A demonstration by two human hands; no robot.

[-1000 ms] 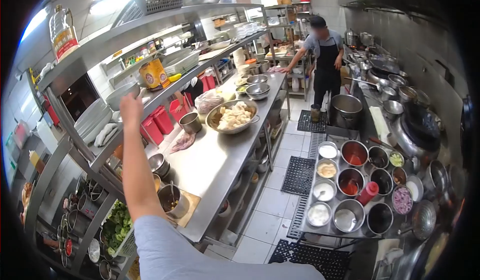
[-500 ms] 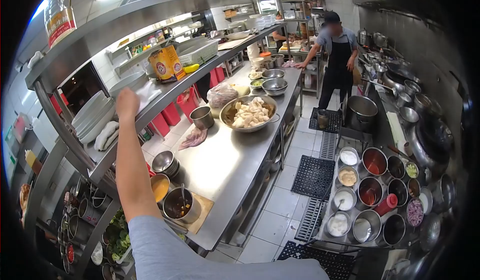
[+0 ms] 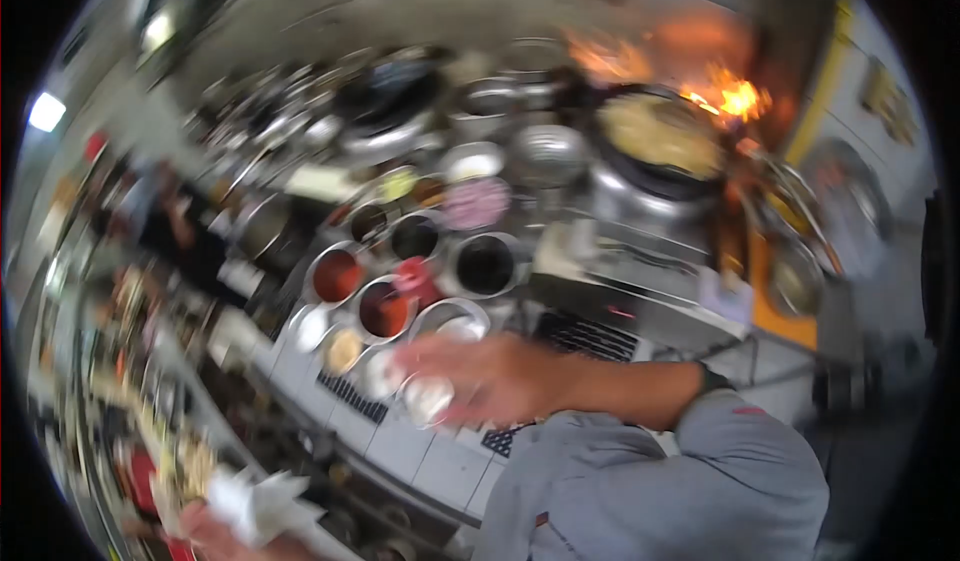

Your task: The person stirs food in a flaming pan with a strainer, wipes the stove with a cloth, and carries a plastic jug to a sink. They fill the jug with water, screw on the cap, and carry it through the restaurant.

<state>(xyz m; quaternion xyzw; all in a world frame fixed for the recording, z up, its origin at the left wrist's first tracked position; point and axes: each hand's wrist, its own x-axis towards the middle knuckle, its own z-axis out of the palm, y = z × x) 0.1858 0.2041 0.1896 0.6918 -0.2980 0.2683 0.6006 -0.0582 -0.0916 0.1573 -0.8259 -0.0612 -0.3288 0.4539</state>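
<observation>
My left hand [image 3: 235,539] is at the bottom left, closed on a crumpled white cloth [image 3: 260,501] that sticks up above the fingers. My right hand [image 3: 480,376] reaches in from the right, smeared by motion, in front of the metal pots of sauces and seasonings. The nearest pot, with white contents [image 3: 428,399], shows beside its fingers. Whether those fingers hold anything is too blurred to tell. A red bottle [image 3: 418,281] stands among the pots, close to one with red sauce [image 3: 385,309].
Flames [image 3: 735,99] rise behind a wok [image 3: 660,136] with yellowish contents at the upper right. An orange board [image 3: 788,296] lies beside the stove. A co-worker in a dark apron [image 3: 185,231] stands at the left. Black mats [image 3: 585,336] lie on the tiled floor.
The view has swung right, from the shelf and steel counter to the stove. My left hand has come away from the shelf with the cloth. My right hand has come into view.
</observation>
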